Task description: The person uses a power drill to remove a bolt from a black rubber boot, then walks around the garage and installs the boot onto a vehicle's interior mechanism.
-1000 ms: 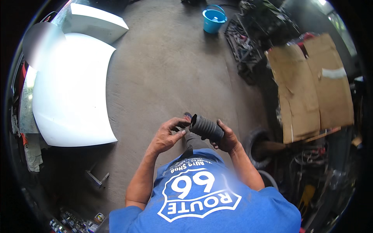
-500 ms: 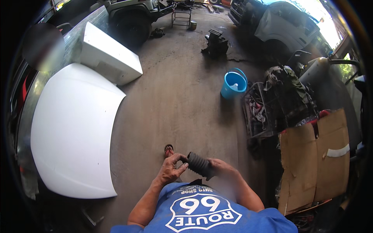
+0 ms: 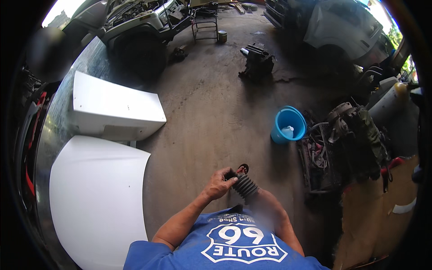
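A black ribbed rubber bellows boot (image 3: 246, 186) is held in front of my blue shirt, tilted with its upper end toward the left. My left hand (image 3: 219, 183) is closed on that upper end, thumb and fingers at its rim. At the lower right end, my right hand (image 3: 266, 199) grips the boot. A hazy smear covers part of that hand, and its fingers are mostly hidden behind the boot. Just beyond the boot, a foot in a red-strapped sandal (image 3: 243, 169) shows on the concrete floor.
White car body panels (image 3: 101, 184) lie on the left. A blue bucket (image 3: 277, 133) with a white container inside stands ahead to the right, beside a rack of greasy parts (image 3: 317, 155). Cardboard (image 3: 373, 225) lies near right. A dark engine block (image 3: 257, 63) sits farther off, between parked vehicles.
The view has shifted, so the panels and bucket appear lower. Both hands still hold the boot, which now tilts more steeply. The sandalled foot has come to the right, beyond the boot.
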The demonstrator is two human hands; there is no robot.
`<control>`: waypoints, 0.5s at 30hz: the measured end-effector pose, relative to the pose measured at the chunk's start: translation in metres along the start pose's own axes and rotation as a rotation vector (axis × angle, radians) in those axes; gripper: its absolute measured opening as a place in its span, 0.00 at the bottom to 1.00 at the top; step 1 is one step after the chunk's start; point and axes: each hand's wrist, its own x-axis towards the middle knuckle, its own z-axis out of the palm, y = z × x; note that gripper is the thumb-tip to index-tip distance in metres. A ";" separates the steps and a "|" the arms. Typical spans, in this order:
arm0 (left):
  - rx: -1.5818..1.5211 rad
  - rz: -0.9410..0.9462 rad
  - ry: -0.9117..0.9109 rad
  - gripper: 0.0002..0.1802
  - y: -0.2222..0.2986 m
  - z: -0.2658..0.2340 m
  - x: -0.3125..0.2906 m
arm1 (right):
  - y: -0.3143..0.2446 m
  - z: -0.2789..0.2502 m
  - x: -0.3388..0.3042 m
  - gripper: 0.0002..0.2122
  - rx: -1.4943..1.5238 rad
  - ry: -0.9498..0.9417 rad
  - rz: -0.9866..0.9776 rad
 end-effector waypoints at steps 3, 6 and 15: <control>-0.022 -0.003 -0.043 0.15 0.031 -0.024 0.087 | -0.086 -0.023 0.049 0.30 0.103 -0.024 0.033; -0.072 0.015 -0.155 0.17 0.072 -0.054 0.159 | -0.180 -0.032 0.097 0.32 0.118 -0.035 -0.009; 0.150 0.307 -0.273 0.17 0.115 -0.138 0.392 | -0.371 -0.082 0.236 0.34 0.092 0.068 -0.060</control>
